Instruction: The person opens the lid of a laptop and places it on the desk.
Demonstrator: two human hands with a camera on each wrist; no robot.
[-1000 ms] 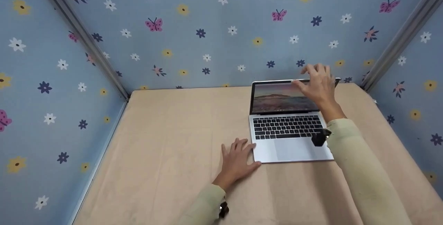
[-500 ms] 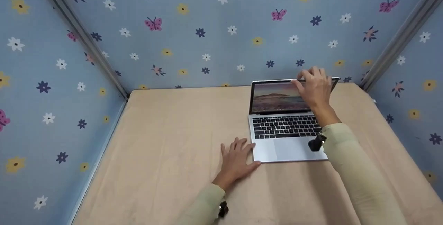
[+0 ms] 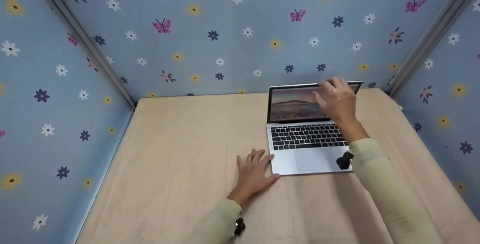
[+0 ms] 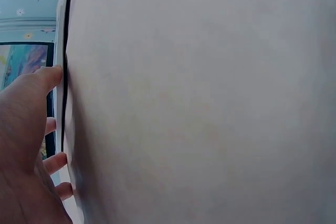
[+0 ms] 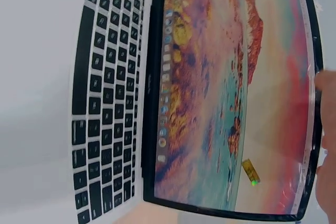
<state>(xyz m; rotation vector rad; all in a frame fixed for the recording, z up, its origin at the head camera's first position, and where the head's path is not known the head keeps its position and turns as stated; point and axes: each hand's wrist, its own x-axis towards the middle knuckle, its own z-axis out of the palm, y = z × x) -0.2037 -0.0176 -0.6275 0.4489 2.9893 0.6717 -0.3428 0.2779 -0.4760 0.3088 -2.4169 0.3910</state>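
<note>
A silver laptop (image 3: 311, 160) lies open on the table, its lit screen (image 3: 291, 105) raised behind the black keyboard. My right hand (image 3: 339, 101) is at the top edge of the lid, fingers bent over it and thumb in front of the screen. In the right wrist view the fingers (image 5: 328, 124) reach the black bezel; their far side is hidden. My left hand (image 3: 253, 176) rests on the table with fingers spread. Its thumb and index finger touch the laptop's front left corner; in the left wrist view the thumb (image 4: 51, 76) lies along the laptop's thin edge.
A beige cloth covers the table (image 3: 180, 154). Blue flower-patterned panels (image 3: 225, 22) stand at the back and both sides, joined by grey corner posts (image 3: 431, 37). The lid's top comes close to the back panel.
My right hand has come down and slightly left onto the lid's top edge, its fingers bending over it. The left hand stays at the corner. The head view has shifted slightly.
</note>
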